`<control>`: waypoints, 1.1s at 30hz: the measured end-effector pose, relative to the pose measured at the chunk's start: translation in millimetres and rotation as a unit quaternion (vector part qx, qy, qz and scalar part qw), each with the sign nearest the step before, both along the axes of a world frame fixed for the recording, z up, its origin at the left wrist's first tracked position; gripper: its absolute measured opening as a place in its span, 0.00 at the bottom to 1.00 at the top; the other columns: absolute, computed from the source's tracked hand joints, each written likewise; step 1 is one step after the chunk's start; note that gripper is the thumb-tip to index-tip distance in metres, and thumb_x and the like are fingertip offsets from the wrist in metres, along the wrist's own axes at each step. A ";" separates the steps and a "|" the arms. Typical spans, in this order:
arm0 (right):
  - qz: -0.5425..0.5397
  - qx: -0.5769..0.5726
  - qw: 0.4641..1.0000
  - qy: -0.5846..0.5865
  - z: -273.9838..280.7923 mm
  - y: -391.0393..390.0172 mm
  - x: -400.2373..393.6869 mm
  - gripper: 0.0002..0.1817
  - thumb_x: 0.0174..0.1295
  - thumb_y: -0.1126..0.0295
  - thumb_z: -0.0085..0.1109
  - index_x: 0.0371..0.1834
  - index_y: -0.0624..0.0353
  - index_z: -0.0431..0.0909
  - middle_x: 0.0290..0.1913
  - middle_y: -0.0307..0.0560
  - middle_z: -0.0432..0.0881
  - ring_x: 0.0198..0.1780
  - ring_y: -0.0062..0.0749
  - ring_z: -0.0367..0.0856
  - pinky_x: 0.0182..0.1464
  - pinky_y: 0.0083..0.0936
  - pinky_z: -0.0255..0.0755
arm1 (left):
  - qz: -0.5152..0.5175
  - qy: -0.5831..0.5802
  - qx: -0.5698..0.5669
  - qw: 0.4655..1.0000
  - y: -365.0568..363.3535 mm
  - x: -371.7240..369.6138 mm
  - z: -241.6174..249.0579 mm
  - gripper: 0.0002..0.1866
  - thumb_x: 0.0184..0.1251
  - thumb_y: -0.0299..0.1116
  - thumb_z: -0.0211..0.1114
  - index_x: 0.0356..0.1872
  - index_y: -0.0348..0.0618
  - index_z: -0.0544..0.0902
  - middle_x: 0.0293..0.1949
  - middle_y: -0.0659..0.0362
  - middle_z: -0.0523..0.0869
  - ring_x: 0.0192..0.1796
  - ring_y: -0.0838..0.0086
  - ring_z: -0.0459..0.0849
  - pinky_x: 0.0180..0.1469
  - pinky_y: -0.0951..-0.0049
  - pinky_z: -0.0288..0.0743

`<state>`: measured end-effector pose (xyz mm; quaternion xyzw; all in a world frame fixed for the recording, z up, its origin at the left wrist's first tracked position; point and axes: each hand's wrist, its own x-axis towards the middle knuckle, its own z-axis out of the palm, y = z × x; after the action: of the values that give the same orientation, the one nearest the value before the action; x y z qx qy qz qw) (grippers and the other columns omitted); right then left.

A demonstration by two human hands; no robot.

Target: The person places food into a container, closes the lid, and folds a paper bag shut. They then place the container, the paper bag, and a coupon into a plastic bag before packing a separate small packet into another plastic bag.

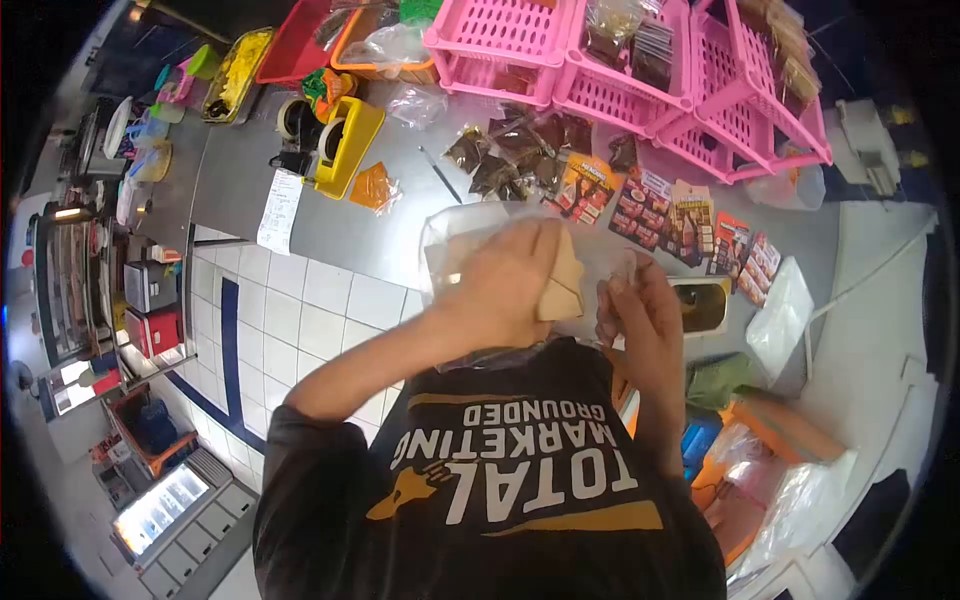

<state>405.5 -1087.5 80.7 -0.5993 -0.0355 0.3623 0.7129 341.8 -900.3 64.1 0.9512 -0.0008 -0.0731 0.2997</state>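
Observation:
A tan cardboard item (563, 285) sits within a clear plastic bag (440, 235) at the steel table's front edge, close to my shirt. My left hand (510, 275) reaches in from the left, its fingers closed on the tan item. To the right, my right hand (640, 305) pinches the clear plastic between thumb and fingers. Just beyond the bag lie dark packets (510, 160) and printed orange cards (585, 188). A pen (440, 175) rests on the table to the left of the packets.
Pink baskets (625, 60) stand at the back. A yellow tape dispenser (352, 150), an orange packet (372, 187) and a receipt (279, 212) are at the left. An open box (703, 305) is right of my right hand. Plastic-filled containers (740, 480) sit lower right.

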 end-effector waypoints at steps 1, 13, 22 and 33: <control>-0.006 0.015 1.000 0.010 -3.8 0.1 -0.5 0.15 0.74 0.71 0.53 0.60 0.60 0.70 0.34 0.38 0.76 0.26 0.16 0.69 0.27 0.16 0.65 | 0.000 0.000 0.024 1.000 -9.2 1.9 -15.1 0.49 0.41 0.38 0.81 0.66 0.30 0.64 0.52 0.41 0.76 0.57 0.44 0.77 0.60 0.54 0.74; 0.219 -0.247 0.921 -0.207 54.0 -5.9 28.0 0.08 0.70 0.77 0.57 0.48 0.68 0.72 0.32 0.48 0.83 0.32 0.25 0.85 0.34 0.22 0.79 | -0.203 0.080 0.166 0.962 72.7 -25.2 32.0 0.24 0.58 0.35 0.67 0.54 0.35 0.79 0.42 0.51 0.86 0.48 0.61 0.86 0.47 0.65 0.80; 0.202 -0.285 0.738 -0.577 75.0 227.3 69.0 0.08 0.61 0.70 0.66 0.38 0.61 0.78 0.31 0.53 0.81 0.36 0.54 0.82 0.36 0.43 0.74 | -0.170 -0.333 -0.145 0.916 194.2 -34.2 65.6 0.13 0.50 0.32 0.71 0.39 0.43 0.84 0.30 0.59 0.85 0.33 0.67 0.87 0.31 0.69 0.79; 0.235 -0.468 0.634 -0.569 -123.7 463.4 184.8 0.26 0.62 0.49 0.65 0.41 0.68 0.83 0.46 0.65 0.84 0.50 0.58 0.84 0.52 0.48 0.77 | 0.269 -0.284 -0.177 0.903 374.8 72.4 -98.1 0.13 0.61 0.21 0.67 0.47 0.38 0.82 0.35 0.52 0.84 0.34 0.64 0.85 0.39 0.69 0.77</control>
<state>590.3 -624.1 -43.0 -0.9114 -0.3997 0.0726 0.0660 414.2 -525.5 -34.0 0.8268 0.1568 0.2852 0.4587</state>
